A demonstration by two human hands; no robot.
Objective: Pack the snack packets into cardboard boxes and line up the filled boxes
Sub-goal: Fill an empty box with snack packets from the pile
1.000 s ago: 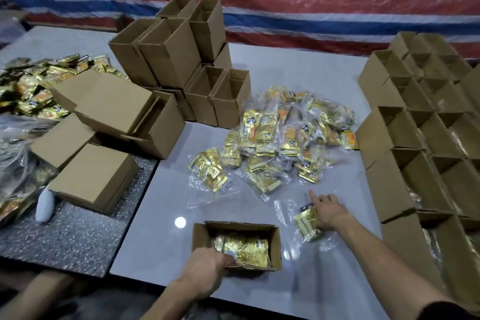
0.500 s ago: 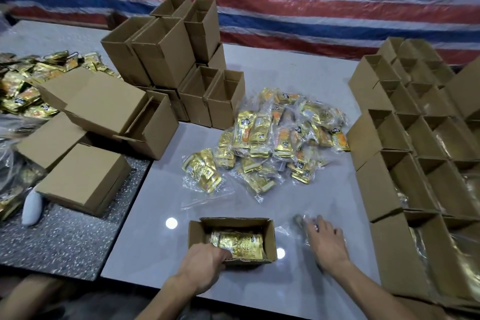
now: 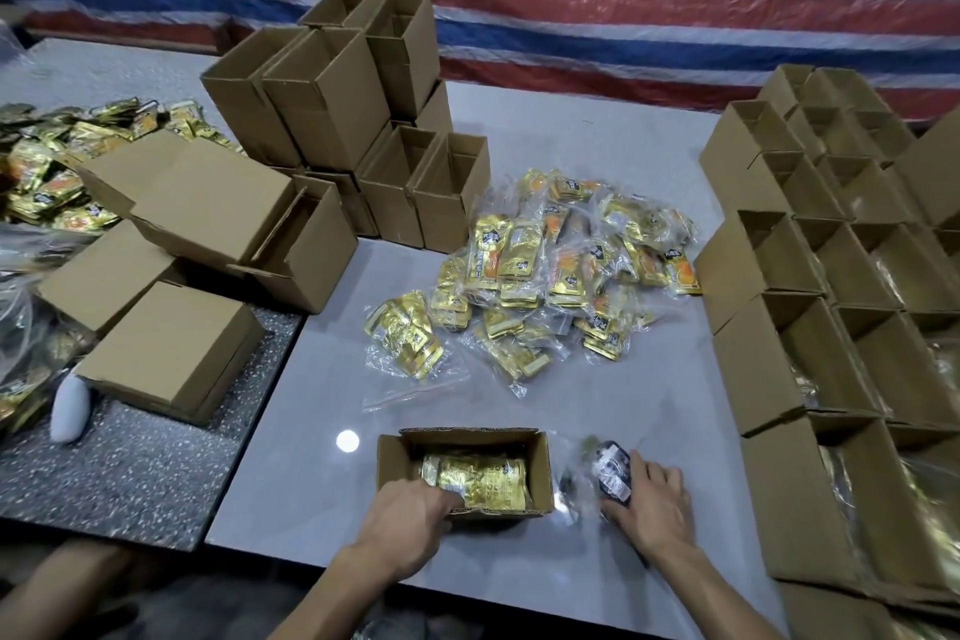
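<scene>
A small open cardboard box (image 3: 540, 470) stands at the table's near edge with gold snack packets (image 3: 480, 478) lying inside. My left hand (image 3: 410, 517) grips its near left wall, fingers tucked inside against the packets. Just right of the box, my right hand (image 3: 652, 504) holds a clear bag of snack packets (image 3: 613, 476), which is blurred and looks dark. A loose pile of bagged gold packets (image 3: 561, 276) lies in the middle of the table, beyond the box.
Rows of open boxes (image 3: 810, 359) line the right side, some showing gold packets. Empty open boxes (image 3: 332, 120) are stacked at the back left, closed boxes (image 3: 171, 348) sit to the left, with more packets (image 3: 52, 172) behind. A white object (image 3: 70, 405) lies near them.
My right hand has drawn a bag of packets back from the table's middle to just beside the box's right wall. My left hand has stayed on the box.
</scene>
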